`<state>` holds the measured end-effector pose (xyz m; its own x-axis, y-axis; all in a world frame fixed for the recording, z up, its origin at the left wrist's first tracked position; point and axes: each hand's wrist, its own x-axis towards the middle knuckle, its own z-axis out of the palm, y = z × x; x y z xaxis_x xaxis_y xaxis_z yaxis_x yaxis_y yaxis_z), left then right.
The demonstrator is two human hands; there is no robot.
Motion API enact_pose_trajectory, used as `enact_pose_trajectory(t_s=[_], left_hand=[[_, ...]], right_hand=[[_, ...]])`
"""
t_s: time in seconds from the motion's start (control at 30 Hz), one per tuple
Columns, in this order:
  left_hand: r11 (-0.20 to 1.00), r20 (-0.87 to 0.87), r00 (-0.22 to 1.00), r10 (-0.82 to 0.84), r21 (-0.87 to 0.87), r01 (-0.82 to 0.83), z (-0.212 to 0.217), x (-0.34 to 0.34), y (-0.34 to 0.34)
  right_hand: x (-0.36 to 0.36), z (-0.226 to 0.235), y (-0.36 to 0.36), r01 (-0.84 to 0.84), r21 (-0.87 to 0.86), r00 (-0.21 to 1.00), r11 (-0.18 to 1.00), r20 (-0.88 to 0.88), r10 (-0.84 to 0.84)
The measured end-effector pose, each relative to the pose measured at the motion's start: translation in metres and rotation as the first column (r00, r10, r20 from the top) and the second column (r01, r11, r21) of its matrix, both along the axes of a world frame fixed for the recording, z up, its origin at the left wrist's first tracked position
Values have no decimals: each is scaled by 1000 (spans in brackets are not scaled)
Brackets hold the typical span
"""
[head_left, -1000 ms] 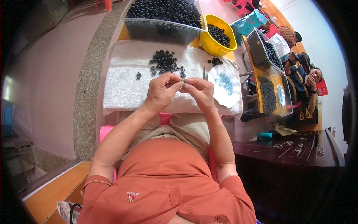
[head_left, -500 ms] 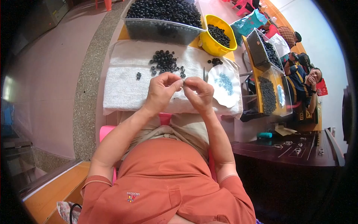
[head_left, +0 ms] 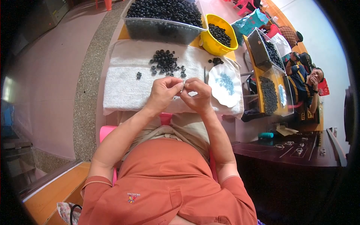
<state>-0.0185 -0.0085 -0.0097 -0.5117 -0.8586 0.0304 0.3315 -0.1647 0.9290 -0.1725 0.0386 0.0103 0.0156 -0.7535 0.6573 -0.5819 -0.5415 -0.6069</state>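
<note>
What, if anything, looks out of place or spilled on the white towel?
Nothing looks spilled or damaged. Mildly odd: a small black cluster sits alone, left of the main pile of black pieces.

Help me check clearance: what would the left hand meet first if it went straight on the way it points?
Probably the right hand, just ahead of the left hand; whether the two touch is unclear.
</note>
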Motion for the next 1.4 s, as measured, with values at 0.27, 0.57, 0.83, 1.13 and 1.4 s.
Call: enact_pose_trajectory(t_s=[0.27,0.57,0.83,1.13,1.4], left_hand=[[1000,13,1000,-6,-15,6,-5,-4,3],[999,36,999,36,37,-38,-11,-7,7],[983,-54,997,52,181,-41,-13,-9,7],[981,-62,997,38,191,-26,-15,-9,4],[963,-125,992,9,267,24,-13,-6,1]], right_hand=[[2,-4,-3,38,-13,998,999,-53,-39],[4,-6,-5,45,-33,997,998,-69,-48],[7,-8,-7,71,-66,992,995,-101,-78],[7,-9,-9,72,-81,992,994,-99,-79],[4,-3,-5,3,26,1000,1000,-15,-3]])
